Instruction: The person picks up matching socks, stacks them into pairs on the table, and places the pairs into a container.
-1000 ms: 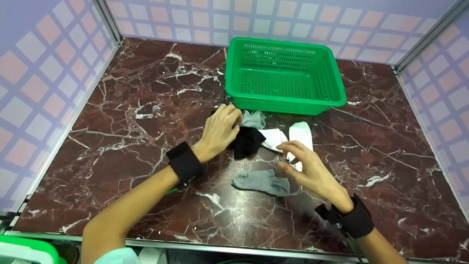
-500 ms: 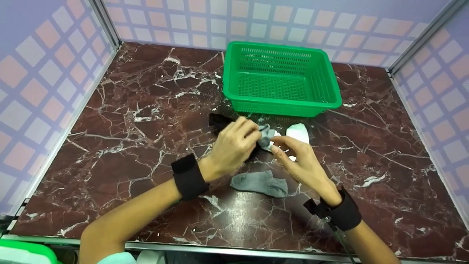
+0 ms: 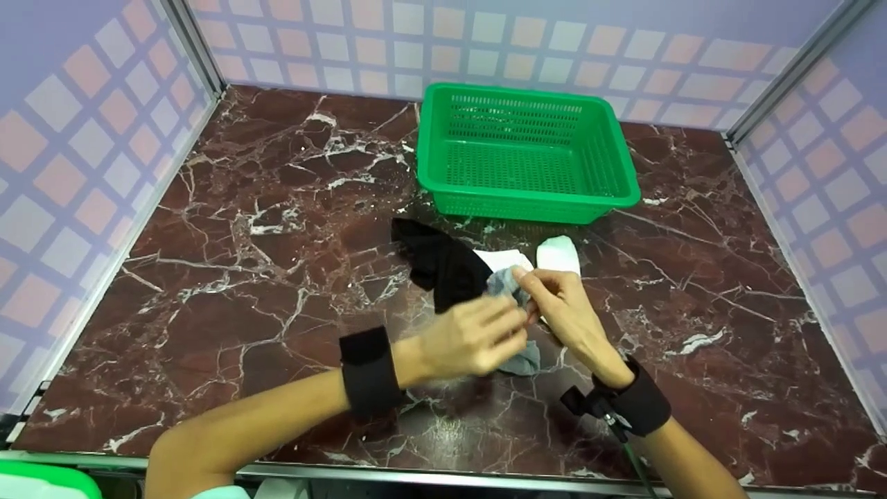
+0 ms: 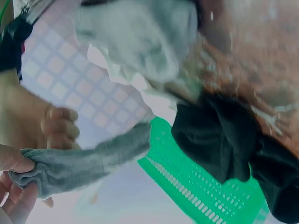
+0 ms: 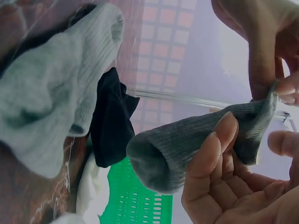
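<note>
Between the two hands is a grey ribbed ankle sock (image 5: 187,135), lifted off the table. My left hand (image 3: 471,337), blurred in the head view, pinches the sock's cuff between thumb and fingers, as both wrist views show. The right hand (image 3: 572,315) holds the sock's body, its fingers (image 5: 205,158) curled against the fabric. A second grey sock (image 3: 524,360) lies below the hands, partly hidden by the left one. Beyond them lie crumpled black socks (image 3: 443,267), a white sock (image 3: 502,259) and another white sock (image 3: 558,254), partly covered by the right hand.
A green perforated basket (image 3: 513,210) stands at the back of the brown marbled table (image 3: 277,291), with nothing seen inside. Patterned panels (image 3: 332,48) enclose the back and sides. A green-and-white object (image 3: 48,478) shows below the table's front left edge.
The left hand has picked up the far grey sock from beside the black ones and brought it nearer and rightward. The right hand has closed on that sock too.
</note>
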Motion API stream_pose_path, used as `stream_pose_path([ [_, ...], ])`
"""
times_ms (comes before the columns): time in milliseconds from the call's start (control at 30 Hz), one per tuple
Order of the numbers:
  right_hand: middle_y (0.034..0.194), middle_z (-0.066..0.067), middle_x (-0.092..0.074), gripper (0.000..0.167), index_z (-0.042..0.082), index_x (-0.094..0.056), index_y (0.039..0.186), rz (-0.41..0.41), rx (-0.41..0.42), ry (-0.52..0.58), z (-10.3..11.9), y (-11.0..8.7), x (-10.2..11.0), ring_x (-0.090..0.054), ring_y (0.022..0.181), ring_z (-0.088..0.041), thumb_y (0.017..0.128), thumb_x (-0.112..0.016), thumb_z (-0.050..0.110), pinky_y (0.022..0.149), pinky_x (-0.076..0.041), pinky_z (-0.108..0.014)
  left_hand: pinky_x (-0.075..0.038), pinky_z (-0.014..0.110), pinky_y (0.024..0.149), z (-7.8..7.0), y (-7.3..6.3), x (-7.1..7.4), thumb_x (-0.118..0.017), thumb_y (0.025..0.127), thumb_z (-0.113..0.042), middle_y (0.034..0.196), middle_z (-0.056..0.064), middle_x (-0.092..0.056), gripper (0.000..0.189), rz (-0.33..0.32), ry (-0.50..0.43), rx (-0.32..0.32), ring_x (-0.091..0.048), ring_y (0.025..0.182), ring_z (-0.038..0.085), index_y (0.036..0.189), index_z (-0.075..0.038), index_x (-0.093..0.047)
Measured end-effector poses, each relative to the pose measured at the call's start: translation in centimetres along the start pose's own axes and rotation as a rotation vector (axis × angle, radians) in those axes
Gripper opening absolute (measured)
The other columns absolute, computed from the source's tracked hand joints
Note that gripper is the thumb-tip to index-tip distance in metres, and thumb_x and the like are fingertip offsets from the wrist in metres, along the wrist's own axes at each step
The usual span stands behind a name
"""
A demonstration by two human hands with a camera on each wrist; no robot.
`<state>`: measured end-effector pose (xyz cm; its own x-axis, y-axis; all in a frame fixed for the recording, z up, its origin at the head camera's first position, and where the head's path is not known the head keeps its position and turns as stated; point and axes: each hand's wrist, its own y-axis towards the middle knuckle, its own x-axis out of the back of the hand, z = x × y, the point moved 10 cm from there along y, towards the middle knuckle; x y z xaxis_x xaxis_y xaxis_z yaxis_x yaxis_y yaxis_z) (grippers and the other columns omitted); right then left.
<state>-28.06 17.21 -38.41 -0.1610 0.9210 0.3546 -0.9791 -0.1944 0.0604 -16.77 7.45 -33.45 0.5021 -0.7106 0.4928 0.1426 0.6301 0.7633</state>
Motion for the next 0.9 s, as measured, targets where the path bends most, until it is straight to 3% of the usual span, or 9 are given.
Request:
stream_pose_path([
  [133,0.060,-0.003,-0.052,0.020,-0.001,-0.061,0.082,0.034,0.023,0.003,1.8,-0.7,-0.7,-0.047,0.049,-0.014,0.096,-0.061,0.013,0.044,-0.036,-0.021,-0.050,0.028,0.089,-1.6,-0.3,-0.4,-0.065,0.087,-0.006,0.095,0.009,-0.068,0.009,0.030,-0.011,-0.049,-0.062,0.090,0.021,0.080,-0.006,-0.070],
  [267,0.062,-0.002,-0.051,0.008,-0.002,-0.061,0.089,0.060,0.092,0.029,2.8,-1.1,-0.7,-0.044,0.048,-0.010,0.095,-0.058,0.003,0.043,-0.033,-0.019,-0.048,0.032,0.093,-2.4,-0.6,-0.3,-0.058,0.092,-0.010,0.102,0.009,-0.067,0.013,0.062,-0.038,-0.057,-0.061,0.098,0.023,0.090,-0.007,-0.070],
  [367,0.066,-0.005,-0.054,0.004,-0.002,-0.062,0.094,0.068,0.159,0.039,2.4,-1.1,-0.3,-0.044,0.047,-0.011,0.094,-0.058,-0.001,0.042,-0.035,-0.021,-0.047,0.034,0.094,-2.3,-1.0,0.3,-0.058,0.091,-0.011,0.102,0.008,-0.067,0.013,0.037,-0.108,-0.023,-0.061,0.098,0.023,0.091,-0.007,-0.070],
  [433,0.069,-0.008,-0.057,0.006,-0.001,-0.061,0.097,0.067,0.212,0.054,2.5,-1.3,-0.1,-0.044,0.046,-0.011,0.093,-0.058,-0.004,0.040,-0.035,-0.022,-0.049,0.031,0.090,-1.5,-1.4,0.8,-0.060,0.087,-0.010,0.095,0.007,-0.068,0.009,-0.002,-0.165,0.052,-0.062,0.092,0.020,0.087,-0.007,-0.069],
  [533,0.072,-0.012,-0.059,0.013,-0.002,-0.061,0.097,0.063,0.312,0.080,3.4,-1.7,0.2,-0.044,0.046,-0.010,0.089,-0.057,-0.011,0.039,-0.036,-0.022,-0.052,0.025,0.076,1.4,-2.4,0.8,-0.064,0.084,-0.012,0.082,0.003,-0.067,0.007,-0.021,-0.315,0.315,-0.061,0.077,0.015,0.079,-0.008,-0.066],
  [667,0.075,-0.012,-0.059,0.021,-0.004,-0.060,0.096,0.096,0.437,0.106,4.4,-2.4,-0.2,-0.047,0.054,-0.008,0.084,-0.052,-0.019,0.045,-0.040,-0.020,-0.053,0.026,0.065,6.2,-6.1,-1.7,-0.068,0.088,-0.022,0.083,0.003,-0.067,0.016,0.053,-0.721,0.921,-0.061,0.070,0.013,0.087,-0.006,-0.065],
  [767,0.074,-0.012,-0.055,0.026,-0.006,-0.059,0.099,0.171,0.493,0.120,4.7,-3.0,-1.1,-0.048,0.060,-0.008,0.082,-0.048,-0.023,0.048,-0.042,-0.021,-0.056,0.036,0.066,7.6,-8.8,-3.5,-0.068,0.090,-0.020,0.100,0.008,-0.068,0.028,-0.002,-1.086,1.312,-0.065,0.081,0.019,0.110,-0.001,-0.062],
  [833,0.075,-0.012,-0.052,0.029,-0.006,-0.057,0.102,0.219,0.499,0.116,4.6,-3.2,-1.8,-0.046,0.061,-0.009,0.082,-0.046,-0.023,0.049,-0.040,-0.021,-0.057,0.039,0.067,7.9,-9.6,-4.1,-0.068,0.091,-0.014,0.108,0.012,-0.067,0.035,-0.096,-1.264,1.453,-0.066,0.086,0.023,0.121,0.000,-0.057],
  [900,0.079,-0.012,-0.052,0.030,-0.005,-0.056,0.106,0.242,0.481,0.100,4.2,-3.3,-2.2,-0.046,0.065,-0.011,0.085,-0.044,-0.023,0.053,-0.040,-0.022,-0.056,0.041,0.067,8.1,-9.7,-4.2,-0.067,0.090,-0.006,0.107,0.016,-0.067,0.036,-0.196,-1.382,1.502,-0.065,0.085,0.025,0.122,0.003,-0.056],
])
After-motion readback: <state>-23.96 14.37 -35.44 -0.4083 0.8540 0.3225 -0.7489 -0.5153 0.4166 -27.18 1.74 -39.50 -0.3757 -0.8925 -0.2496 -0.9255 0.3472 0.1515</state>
